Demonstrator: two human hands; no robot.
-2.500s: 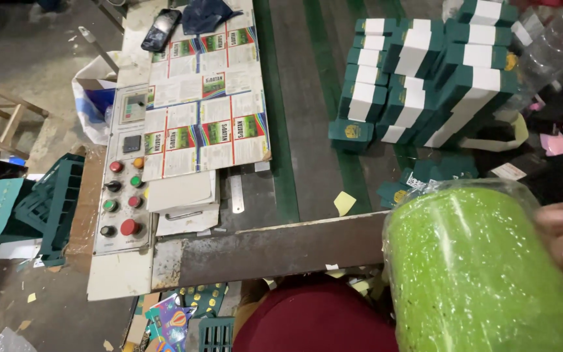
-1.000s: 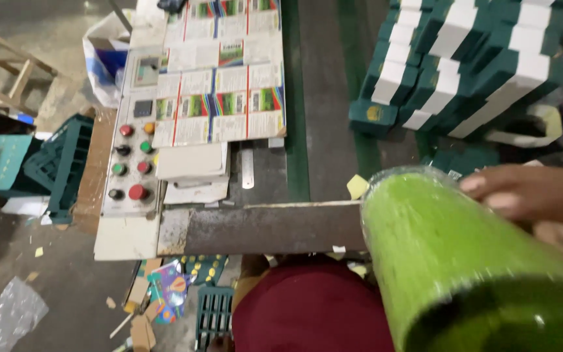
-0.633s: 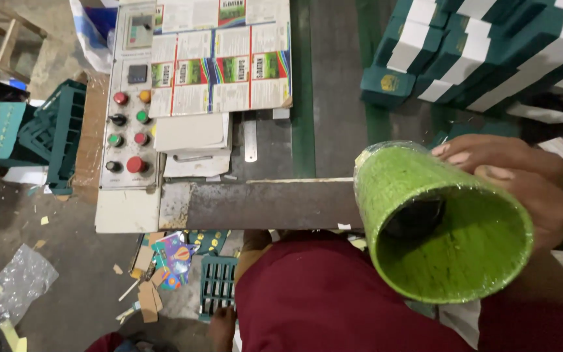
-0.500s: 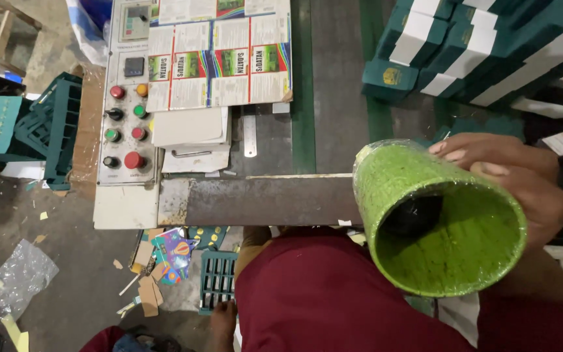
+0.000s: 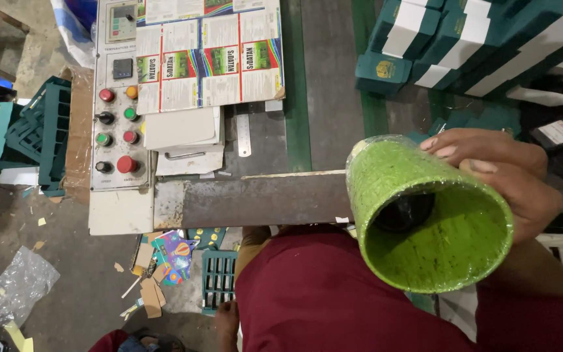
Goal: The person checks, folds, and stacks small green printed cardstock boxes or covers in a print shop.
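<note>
My right hand (image 5: 500, 171) grips a wide bright green roll (image 5: 386, 175) wrapped in clear film. The roll lies tilted over my maroon-clad lap (image 5: 333, 300), its open end facing me and a dark core visible inside. My fingers curl over its upper right side. It hangs just in front of a rusty metal bar (image 5: 249, 202) at the machine's edge. My left hand does not show clearly; a bit of skin (image 5: 226, 321) low down by a green crate could be a hand or a foot.
A control panel with red, green, orange and black buttons (image 5: 115, 130) sits at left, printed carton sheets (image 5: 210, 58) beside it, a steel ruler (image 5: 244, 133) below. Green and white boxes (image 5: 477, 39) are stacked at top right. Green crates (image 5: 40, 137) and scraps lie on the floor.
The green roll has tipped from side-on to open end towards me and moved lower over my lap. My right hand has kept its hold throughout.
</note>
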